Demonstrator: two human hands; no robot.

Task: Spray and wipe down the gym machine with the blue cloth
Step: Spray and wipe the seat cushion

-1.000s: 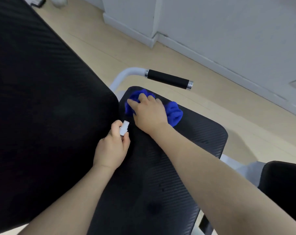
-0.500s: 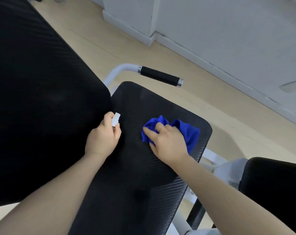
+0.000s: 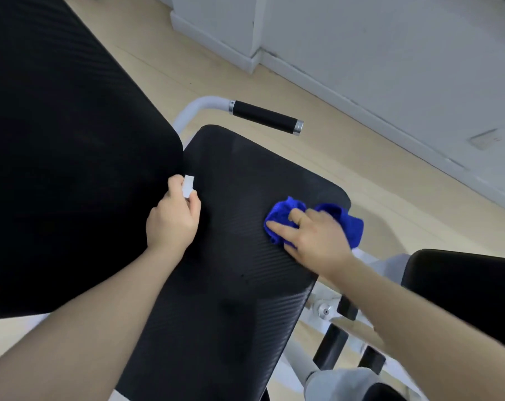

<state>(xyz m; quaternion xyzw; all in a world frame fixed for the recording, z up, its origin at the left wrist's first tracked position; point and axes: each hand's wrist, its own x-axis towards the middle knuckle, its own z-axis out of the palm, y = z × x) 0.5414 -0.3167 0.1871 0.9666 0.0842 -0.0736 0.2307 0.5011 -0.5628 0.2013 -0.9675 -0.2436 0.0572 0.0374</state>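
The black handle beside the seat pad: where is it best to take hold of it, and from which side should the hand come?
Grip the black foam handle around its middle, between the two metal collars. Come from above, fingers wrapping around it. It lies roughly level, jutting free over the floor past the seat pad, with nothing around it. The free end points right, so the right hand, now pressing the blue cloth, probably reaches it more easily.
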